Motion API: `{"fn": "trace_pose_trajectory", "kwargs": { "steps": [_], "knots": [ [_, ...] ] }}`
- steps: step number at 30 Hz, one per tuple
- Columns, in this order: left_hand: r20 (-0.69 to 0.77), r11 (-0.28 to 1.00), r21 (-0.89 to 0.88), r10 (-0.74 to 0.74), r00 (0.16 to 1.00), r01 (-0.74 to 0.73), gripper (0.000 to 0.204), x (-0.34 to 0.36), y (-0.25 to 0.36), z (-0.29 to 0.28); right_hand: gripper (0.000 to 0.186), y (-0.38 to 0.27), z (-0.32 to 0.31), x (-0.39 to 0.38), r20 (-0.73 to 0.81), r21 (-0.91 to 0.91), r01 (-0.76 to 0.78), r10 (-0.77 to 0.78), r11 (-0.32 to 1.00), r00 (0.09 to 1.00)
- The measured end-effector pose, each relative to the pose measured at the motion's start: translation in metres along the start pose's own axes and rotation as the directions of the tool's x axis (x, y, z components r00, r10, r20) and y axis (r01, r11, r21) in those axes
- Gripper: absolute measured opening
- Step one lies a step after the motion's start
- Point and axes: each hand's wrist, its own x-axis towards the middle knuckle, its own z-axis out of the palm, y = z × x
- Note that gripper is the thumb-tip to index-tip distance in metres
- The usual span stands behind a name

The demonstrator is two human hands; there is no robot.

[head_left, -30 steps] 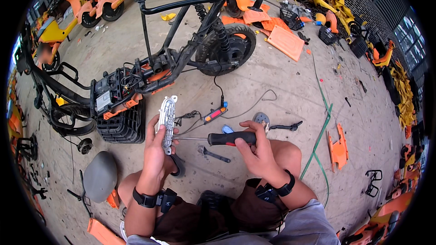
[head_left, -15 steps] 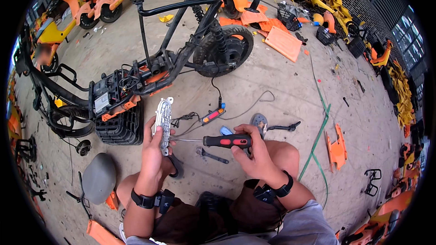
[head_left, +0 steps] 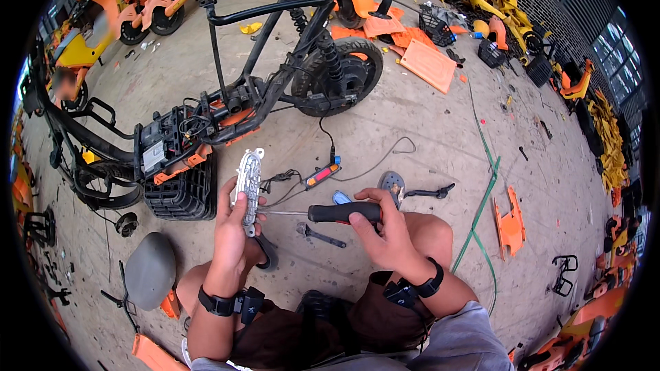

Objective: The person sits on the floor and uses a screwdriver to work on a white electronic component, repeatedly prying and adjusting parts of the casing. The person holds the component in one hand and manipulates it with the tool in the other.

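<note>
My left hand (head_left: 229,230) is closed around a long, silvery, oval lamp-like part (head_left: 248,182), held upright with a mounting ear at each end. My right hand (head_left: 386,233) grips the black handle of a screwdriver (head_left: 333,213). Its thin metal shaft lies level and points left, its tip at the lower part of the silvery piece, beside my left fingers. Those fingers partly hide the tip, so contact with a screw cannot be made out. On the floor beyond the screwdriver lies a red and orange light (head_left: 322,175) with a cable, and nearer, a dark wrench-like tool (head_left: 324,236).
A stripped black scooter frame (head_left: 240,89) with its rear wheel (head_left: 344,75) stands ahead to the left. A grey seat (head_left: 151,271) lies left of my knee. Orange panels (head_left: 427,66) (head_left: 511,225) and green strap (head_left: 485,199) lie rightward. Scooters and yellow parts line the edges.
The screwdriver handle has turned in my right hand, and its red patches have rolled out of sight. My left hand and the silvery part stay almost still.
</note>
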Motion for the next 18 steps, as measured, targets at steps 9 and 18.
{"fn": "trace_pose_trajectory", "kwargs": {
  "steps": [9,18],
  "knots": [
    [0.0,0.999,0.052,-0.002,1.0,0.002,0.043,0.001,-0.002,-0.002,0.03,0.015,0.005,0.001,-0.124,-0.189,0.171,-0.197,0.967,0.973],
    [0.008,0.998,0.056,-0.018,1.0,0.018,0.042,0.0,0.002,-0.001,0.04,0.012,0.008,-0.006,-0.066,0.005,0.211,-0.21,0.977,0.975]
  ]
}}
